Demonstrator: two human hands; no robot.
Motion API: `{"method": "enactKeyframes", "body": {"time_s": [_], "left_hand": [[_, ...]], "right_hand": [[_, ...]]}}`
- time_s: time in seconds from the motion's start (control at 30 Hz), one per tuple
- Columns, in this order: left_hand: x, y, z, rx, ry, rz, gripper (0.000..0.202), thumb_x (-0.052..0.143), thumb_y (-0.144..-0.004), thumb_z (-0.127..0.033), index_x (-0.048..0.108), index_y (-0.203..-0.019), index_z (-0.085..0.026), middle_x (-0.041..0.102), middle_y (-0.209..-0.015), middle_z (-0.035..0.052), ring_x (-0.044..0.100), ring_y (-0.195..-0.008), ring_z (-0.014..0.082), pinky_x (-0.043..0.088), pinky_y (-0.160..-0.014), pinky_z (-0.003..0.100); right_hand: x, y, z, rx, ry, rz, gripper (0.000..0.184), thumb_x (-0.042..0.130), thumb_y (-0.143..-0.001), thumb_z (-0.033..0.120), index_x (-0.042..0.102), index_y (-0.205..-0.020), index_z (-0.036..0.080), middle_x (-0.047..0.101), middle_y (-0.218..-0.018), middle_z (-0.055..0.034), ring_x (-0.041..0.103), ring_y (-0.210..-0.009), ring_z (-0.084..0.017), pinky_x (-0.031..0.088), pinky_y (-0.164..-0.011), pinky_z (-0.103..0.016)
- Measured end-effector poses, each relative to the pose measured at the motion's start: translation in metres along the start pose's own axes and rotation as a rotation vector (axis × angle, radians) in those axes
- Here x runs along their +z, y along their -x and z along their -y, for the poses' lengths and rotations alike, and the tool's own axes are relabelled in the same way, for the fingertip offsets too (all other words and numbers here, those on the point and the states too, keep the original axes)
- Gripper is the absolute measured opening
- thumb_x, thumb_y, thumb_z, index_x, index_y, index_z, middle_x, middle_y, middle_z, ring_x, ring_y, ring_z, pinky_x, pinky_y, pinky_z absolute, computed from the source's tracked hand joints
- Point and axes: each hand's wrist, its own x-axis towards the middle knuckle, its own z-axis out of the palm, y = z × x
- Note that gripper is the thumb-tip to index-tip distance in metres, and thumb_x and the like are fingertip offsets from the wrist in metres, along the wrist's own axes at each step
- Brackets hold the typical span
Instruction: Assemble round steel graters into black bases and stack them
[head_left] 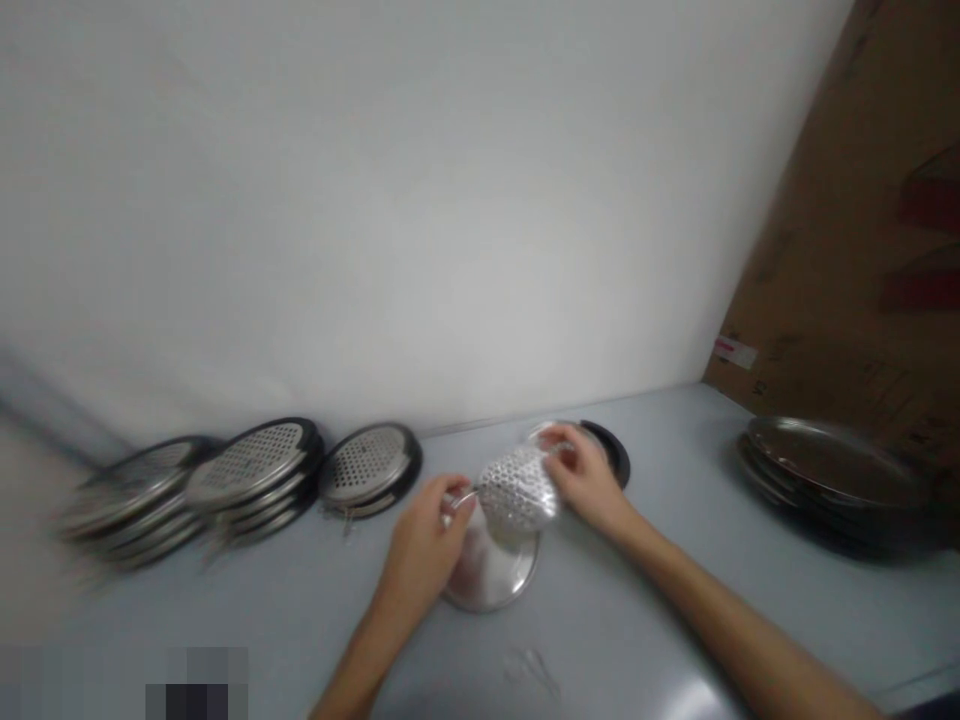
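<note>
So both hands are up over the table here. The left hand (424, 547) is closed around a thin wire handle (465, 496) on the near edge of a perforated steel disc (519, 489), and the right hand (586, 479) has the far edge pinched in its fingers, so the disc is held up between them, a bit tilted. Right under it sits a plain round steel plate (491, 572), and a black-rimmed round piece (611, 450) pokes out behind the right hand. Over on the left of the grey table (637, 610) there are stacks of similar perforated discs (255, 480), a bit blurry. To the right is a stack of dark pans (829, 470), with a cardboard sheet (825, 250) leaning against the white wall (375, 200).
</note>
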Motion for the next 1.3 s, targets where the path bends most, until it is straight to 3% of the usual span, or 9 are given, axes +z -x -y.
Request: {"method": "enactKeyframes", "body": {"time_s": [0.1, 0.2, 0.33, 0.43, 0.53, 0.7, 0.9, 1.0, 1.3], "left_hand": [[0.004, -0.002, 0.008, 0.072, -0.023, 0.015, 0.028, 0.06, -0.079, -0.035, 0.068, -0.1, -0.019, 0.067, -0.102, 0.009, 0.063, -0.09, 0.0232, 0.051, -0.082, 0.036], [0.007, 0.0, 0.01, 0.08, -0.028, 0.04, 0.019, 0.063, -0.075, -0.029, 0.068, -0.09, -0.02, 0.065, -0.099, 0.0081, 0.063, -0.091, 0.0228, 0.051, -0.084, 0.036], [0.006, 0.001, 0.009, 0.012, 0.025, 0.052, 0.014, 0.063, -0.075, -0.029, 0.066, -0.084, -0.019, 0.066, -0.093, 0.0067, 0.063, -0.086, 0.0218, 0.053, -0.075, 0.033], [0.003, -0.002, 0.009, -0.092, 0.143, 0.05, 0.025, 0.066, -0.075, -0.035, 0.065, -0.093, -0.018, 0.068, -0.087, 0.0052, 0.064, -0.076, 0.0203, 0.052, -0.066, 0.031], [-0.001, -0.006, 0.011, -0.14, 0.321, 0.025, 0.031, 0.073, -0.07, -0.038, 0.063, -0.09, -0.017, 0.069, -0.086, 0.0051, 0.065, -0.072, 0.0181, 0.052, -0.066, 0.029], [-0.006, -0.011, 0.013, -0.164, 0.471, -0.124, 0.031, 0.077, -0.067, -0.037, 0.064, -0.085, -0.016, 0.071, -0.086, 0.0056, 0.067, -0.082, 0.0194, 0.052, -0.073, 0.028], [-0.018, -0.015, 0.016, -0.183, 0.565, -0.429, 0.033, 0.076, -0.068, -0.036, 0.062, -0.09, -0.017, 0.069, -0.091, 0.0049, 0.067, -0.086, 0.0188, 0.051, -0.07, 0.025], [-0.024, -0.015, 0.016, -0.178, 0.575, -0.499, 0.035, 0.077, -0.068, -0.037, 0.061, -0.092, -0.017, 0.068, -0.093, 0.0043, 0.066, -0.086, 0.018, 0.05, -0.069, 0.024], [-0.012, -0.013, 0.017, -0.164, 0.478, -0.285, 0.035, 0.076, -0.066, -0.041, 0.062, -0.086, -0.017, 0.069, -0.087, 0.0049, 0.066, -0.08, 0.018, 0.049, -0.066, 0.025]], "right_hand": [[0.012, 0.01, 0.003, -0.036, 0.041, 0.07, 0.031, 0.053, -0.08, 0.018, 0.06, -0.11, 0.021, 0.064, -0.098, -0.0039, 0.059, -0.07, -0.016, 0.05, -0.067, -0.031], [0.021, 0.018, 0.004, -0.078, 0.086, 0.087, 0.03, 0.052, -0.082, 0.016, 0.059, -0.11, 0.02, 0.064, -0.099, -0.005, 0.06, -0.073, -0.016, 0.05, -0.071, -0.032], [0.024, 0.022, 0.007, -0.093, 0.082, 0.095, 0.028, 0.053, -0.084, 0.016, 0.059, -0.111, 0.02, 0.065, -0.098, -0.0048, 0.061, -0.073, -0.017, 0.051, -0.072, -0.033], [0.024, 0.022, 0.012, -0.035, 0.006, 0.107, 0.027, 0.056, -0.085, 0.021, 0.058, -0.112, 0.021, 0.066, -0.1, -0.0047, 0.062, -0.072, -0.016, 0.051, -0.07, -0.031], [0.023, 0.021, 0.018, 0.033, -0.075, 0.097, 0.028, 0.057, -0.085, 0.029, 0.057, -0.112, 0.021, 0.067, -0.101, -0.0049, 0.064, -0.072, -0.016, 0.052, -0.066, -0.029], [0.019, 0.017, 0.017, 0.046, 0.002, -0.07, 0.024, 0.057, -0.086, 0.039, 0.061, -0.102, 0.021, 0.068, -0.095, -0.0062, 0.066, -0.081, -0.022, 0.054, -0.074, -0.034], [0.008, 0.01, 0.01, 0.085, 0.03, -0.205, 0.027, 0.059, -0.084, 0.044, 0.061, -0.098, 0.021, 0.067, -0.083, -0.0055, 0.065, -0.071, -0.023, 0.052, -0.064, -0.035], [0.005, 0.008, 0.01, 0.081, 0.039, -0.225, 0.025, 0.059, -0.082, 0.043, 0.061, -0.096, 0.021, 0.067, -0.083, -0.0054, 0.064, -0.069, -0.023, 0.052, -0.063, -0.035], [0.012, 0.011, 0.008, -0.028, 0.135, -0.079, 0.016, 0.056, -0.085, 0.036, 0.063, -0.089, 0.022, 0.069, -0.085, -0.0061, 0.063, -0.076, -0.023, 0.049, -0.065, -0.033]]}}
